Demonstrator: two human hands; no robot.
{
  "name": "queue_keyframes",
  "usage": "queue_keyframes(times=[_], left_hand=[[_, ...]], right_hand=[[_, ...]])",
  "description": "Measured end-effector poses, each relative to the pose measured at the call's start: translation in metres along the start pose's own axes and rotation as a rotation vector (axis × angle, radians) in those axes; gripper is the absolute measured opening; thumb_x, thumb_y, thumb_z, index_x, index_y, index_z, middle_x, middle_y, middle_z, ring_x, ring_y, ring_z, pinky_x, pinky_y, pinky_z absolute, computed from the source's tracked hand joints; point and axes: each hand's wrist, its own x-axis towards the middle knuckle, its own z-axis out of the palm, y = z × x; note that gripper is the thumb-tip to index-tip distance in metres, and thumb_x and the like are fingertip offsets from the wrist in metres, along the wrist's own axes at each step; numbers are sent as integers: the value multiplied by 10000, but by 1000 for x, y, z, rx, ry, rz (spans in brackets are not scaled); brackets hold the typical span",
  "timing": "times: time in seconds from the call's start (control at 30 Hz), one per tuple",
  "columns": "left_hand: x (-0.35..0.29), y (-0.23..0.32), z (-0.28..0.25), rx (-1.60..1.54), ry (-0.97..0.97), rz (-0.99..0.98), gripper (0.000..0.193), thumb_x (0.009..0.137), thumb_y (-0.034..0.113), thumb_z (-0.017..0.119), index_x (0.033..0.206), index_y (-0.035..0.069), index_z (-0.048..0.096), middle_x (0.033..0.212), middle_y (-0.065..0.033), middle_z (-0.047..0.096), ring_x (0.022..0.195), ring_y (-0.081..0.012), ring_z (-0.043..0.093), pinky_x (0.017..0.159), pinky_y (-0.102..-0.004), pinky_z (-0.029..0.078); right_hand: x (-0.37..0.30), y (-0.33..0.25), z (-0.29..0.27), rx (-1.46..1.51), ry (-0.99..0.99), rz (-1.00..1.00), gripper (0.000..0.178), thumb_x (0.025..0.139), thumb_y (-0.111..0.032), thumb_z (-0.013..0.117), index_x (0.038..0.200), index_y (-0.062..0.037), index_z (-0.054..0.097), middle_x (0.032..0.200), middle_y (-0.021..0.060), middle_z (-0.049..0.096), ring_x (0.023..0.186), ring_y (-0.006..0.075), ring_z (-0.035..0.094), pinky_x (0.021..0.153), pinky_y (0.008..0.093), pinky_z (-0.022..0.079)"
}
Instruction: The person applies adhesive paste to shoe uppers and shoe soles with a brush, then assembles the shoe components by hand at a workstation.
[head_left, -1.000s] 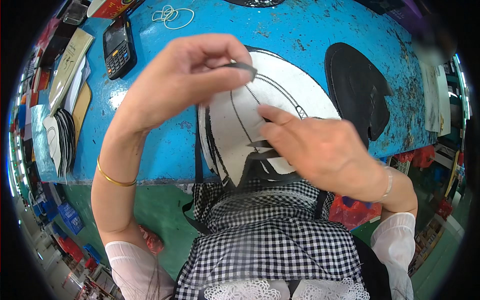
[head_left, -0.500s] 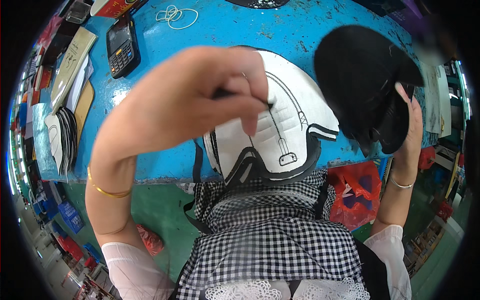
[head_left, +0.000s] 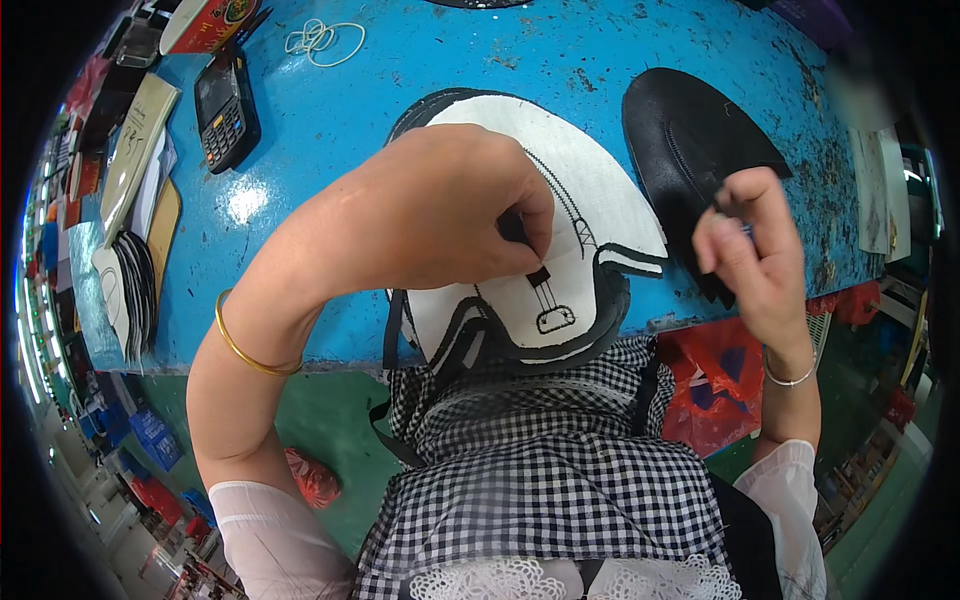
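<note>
A white shoe-upper piece [head_left: 600, 210] edged and marked in black lies on the blue table [head_left: 330, 150], its lower end hanging over the near edge. My left hand [head_left: 430, 220] rests on it, fingers pinched on a thin dark tool [head_left: 515, 230] whose tip touches the white surface. To the right lies a flat black piece [head_left: 680, 130]. My right hand [head_left: 750, 250] hovers over that piece's lower right edge, thumb and forefinger pinched on it.
A black handheld keypad device [head_left: 225, 105] and a looped white cord [head_left: 320, 40] lie at the back left. Stacked flat cut pieces [head_left: 130, 290] and card sheets line the left edge. Papers [head_left: 880, 190] sit far right. A red bag [head_left: 715, 370] hangs below the table.
My right hand lifted the black piece up, then brought it down flat on the table to the right. My left hand moved down the white piece with the tool.
</note>
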Motion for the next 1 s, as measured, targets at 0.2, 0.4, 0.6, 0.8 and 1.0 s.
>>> queue_keyframes(times=[0.2, 0.4, 0.6, 0.8, 1.0], left_hand=[[-2, 3, 2, 177, 102, -15, 167, 754, 140, 809, 831, 29, 712, 725, -91, 689, 658, -259, 658, 593, -352, 493], [-11, -11, -14, 188, 174, -46, 175, 760, 147, 802, 840, 32, 697, 706, -88, 652, 627, -221, 604, 585, -342, 465], [-9, -13, -12, 154, 179, 1, 131, 809, 136, 755, 849, 27, 694, 717, -98, 627, 615, -196, 559, 575, -338, 445], [-12, -19, -8, 108, 196, -26, 130, 833, 130, 738, 889, 25, 687, 726, -97, 623, 624, -201, 546, 585, -334, 446], [-15, -21, -9, 19, 199, 58, 96, 853, 96, 723, 892, 24, 672, 717, -84, 614, 617, -181, 525, 574, -317, 432]], right_hand=[[37, -6, 37, -514, -305, -572, 168, 823, -90, 735, 931, -67, 608, 750, 45, 633, 645, 232, 655, 555, 323, 494], [52, -17, 32, -649, -479, -605, 211, 778, -140, 754, 929, -95, 613, 690, 47, 599, 609, 256, 626, 516, 380, 455], [55, -17, 42, -634, -378, -601, 209, 790, -134, 756, 942, -108, 615, 711, 60, 613, 621, 266, 635, 515, 382, 457], [58, -22, 46, -755, -288, -574, 197, 842, -179, 736, 972, -112, 605, 766, 61, 664, 640, 275, 652, 543, 389, 474], [59, -26, 42, -724, -273, -453, 260, 922, -327, 688, 1000, -97, 595, 738, 96, 657, 619, 302, 633, 546, 389, 457]])
